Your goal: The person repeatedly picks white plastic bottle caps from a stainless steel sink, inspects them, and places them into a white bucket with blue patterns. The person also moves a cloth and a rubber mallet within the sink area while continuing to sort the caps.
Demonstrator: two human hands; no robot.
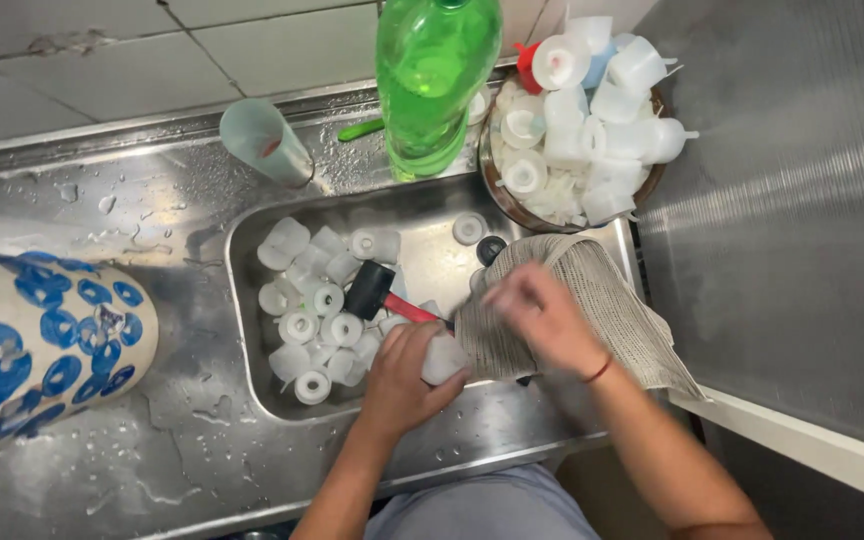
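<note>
The person's lap in grey cloth (487, 510) fills the bottom centre of the frame, with both forearms reaching up from it. Above lies the wet steel counter (102, 450) with its sink (432, 255) at mid-frame. At the left edge lies a big white jar with blue spots (37, 335), on its side. A green bottle (434, 75) stands at top centre, and to its right a brown bowl (652, 185) is heaped with white plastic caps. A beige cloth (607, 305) hangs over the sink's right rim. More white caps (312, 320) lie loose in the sink's left half, around a black-headed mallet with a red handle (384, 293). A pale tumbler (264, 140) lies tilted at upper left. The left hand (402, 375) is closed around one white cap (444, 358) at the sink's near edge. The right hand (542, 315) is blurred over the cloth; whether it grips cannot be told.
</note>
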